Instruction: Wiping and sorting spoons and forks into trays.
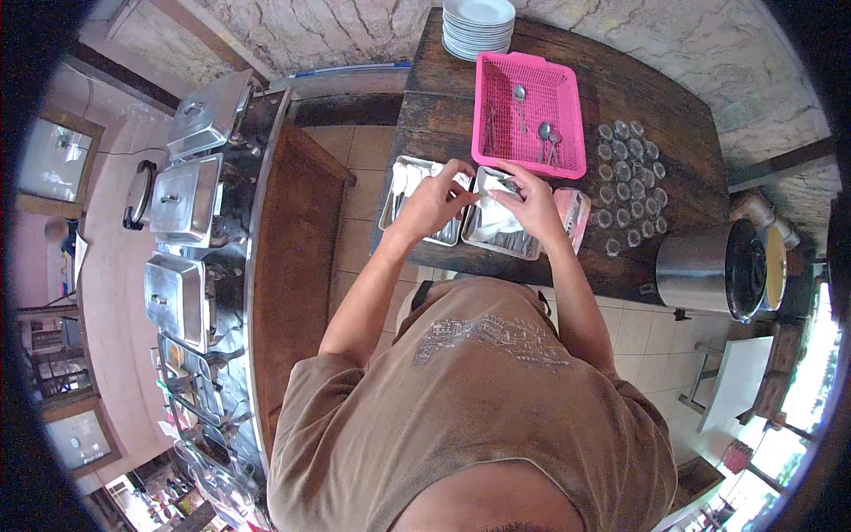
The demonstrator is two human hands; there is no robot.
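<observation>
My left hand (435,203) is bent over the gap between two metal trays, its fingertips close to those of my right hand (530,203). Something small and pale may be between the fingertips; I cannot tell what. My right hand is over the right metal tray (533,253), by a white napkin or cloth (493,216) that lies on metal cutlery. The left metal tray (385,216) holds white wrapped pieces (409,178) and more cutlery. Beyond them stands a pink plastic basket (575,126) with a spoon (520,100) and several other utensils in it.
The dark wooden table (439,100) bears a stack of white plates (479,26), several upturned glasses (621,171) and a pink-and-white packet (573,213). A large metal pot (695,269) stands at the right. Lidded chafing dishes (186,199) line a counter at the left.
</observation>
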